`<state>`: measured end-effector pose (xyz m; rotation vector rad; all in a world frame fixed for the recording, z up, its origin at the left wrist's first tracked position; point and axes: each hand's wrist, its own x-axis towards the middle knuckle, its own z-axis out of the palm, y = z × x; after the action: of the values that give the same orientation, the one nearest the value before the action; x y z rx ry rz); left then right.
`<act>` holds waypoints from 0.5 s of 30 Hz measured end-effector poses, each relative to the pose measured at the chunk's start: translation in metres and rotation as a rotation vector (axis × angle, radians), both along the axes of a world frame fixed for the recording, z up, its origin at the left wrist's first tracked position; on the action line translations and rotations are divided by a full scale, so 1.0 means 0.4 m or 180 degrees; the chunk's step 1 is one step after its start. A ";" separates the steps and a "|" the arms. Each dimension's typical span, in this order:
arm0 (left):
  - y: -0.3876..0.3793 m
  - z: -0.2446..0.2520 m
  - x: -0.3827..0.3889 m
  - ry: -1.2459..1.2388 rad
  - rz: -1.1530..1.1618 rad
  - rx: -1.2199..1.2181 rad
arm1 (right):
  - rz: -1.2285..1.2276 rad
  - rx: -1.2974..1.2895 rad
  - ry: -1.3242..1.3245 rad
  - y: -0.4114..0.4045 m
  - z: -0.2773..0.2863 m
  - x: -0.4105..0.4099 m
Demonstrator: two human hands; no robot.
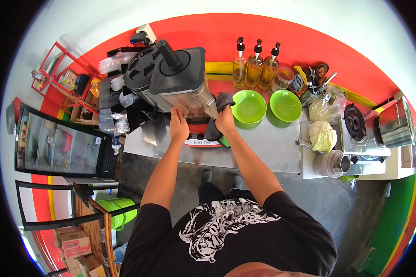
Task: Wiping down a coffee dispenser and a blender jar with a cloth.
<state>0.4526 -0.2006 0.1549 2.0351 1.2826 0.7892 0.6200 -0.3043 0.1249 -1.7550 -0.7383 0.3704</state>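
A blender with a clear jar (194, 100) and a black lid (180, 71) stands on its red base (198, 128) before me. The black tamper handle (168, 53) sticks up through the lid. My left hand (179, 127) grips the lower left part of the jar, its fingertips partly hidden. In my right hand (225, 121) is a dark grey cloth (224, 100), held at the jar's lower right side. Part of the cloth hangs down by the base. A bit of something green (224, 141) shows below it. The jar looks smeared inside.
Two green bowls (249, 106) sit right of the blender on the metal table (263, 149). Behind stand three pump bottles (254, 69). A cabbage (322, 135), a metal cup (339, 162) and a gas stove (362, 130) are farther right. Plastic cups (116, 63) stand left.
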 end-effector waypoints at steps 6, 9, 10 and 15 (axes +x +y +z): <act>0.002 0.008 0.003 -0.0355 -0.0067 0.0059 | 0.0131 0.0441 -0.0368 -0.097 -0.029 -0.077; 0.008 0.002 -0.014 -0.0278 -0.0071 0.0140 | 0.0197 0.0270 -0.0418 -0.082 -0.011 -0.071; 0.007 -0.001 -0.019 -0.0274 -0.0039 0.0146 | 0.0221 0.0227 -0.0391 -0.071 -0.002 -0.065; -0.002 0.010 0.027 0.0045 0.0031 -0.0094 | 0.0120 0.0115 -0.0515 0.046 -0.004 0.087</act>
<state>0.4634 -0.2014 0.1587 2.0160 1.3054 0.7574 0.6547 -0.2860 0.1234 -1.7531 -0.8891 0.2406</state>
